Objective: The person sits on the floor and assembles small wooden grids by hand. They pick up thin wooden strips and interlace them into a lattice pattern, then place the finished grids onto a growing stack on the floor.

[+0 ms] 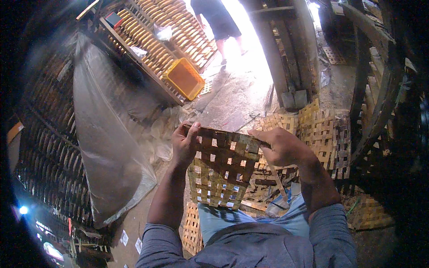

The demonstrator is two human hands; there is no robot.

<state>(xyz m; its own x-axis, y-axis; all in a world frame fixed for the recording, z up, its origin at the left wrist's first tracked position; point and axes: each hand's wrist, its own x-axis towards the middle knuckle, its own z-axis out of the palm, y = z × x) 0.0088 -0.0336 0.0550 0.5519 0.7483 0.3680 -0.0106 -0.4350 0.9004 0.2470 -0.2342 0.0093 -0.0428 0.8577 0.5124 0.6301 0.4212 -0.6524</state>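
A woven bamboo panel (221, 167) with square gaps hangs upright in front of my lap, its upper edge held at both corners. My left hand (184, 140) pinches the upper left corner, thumb on top of the edge. At the upper right corner, my right hand (279, 145) grips the panel with fingers curled and the index finger along the edge. Part of my right fingers is hidden behind the panel. More woven bamboo sheets (318, 129) lean and lie just beyond my right hand.
A yellow plastic crate (184, 79) stands against a slatted rack (147, 33) at the far left. Grey plastic sheeting (107, 134) drapes along the left. A person (218, 22) stands by the bright doorway. Wooden posts (283, 49) and a metal spade blade (295, 99) are far right.
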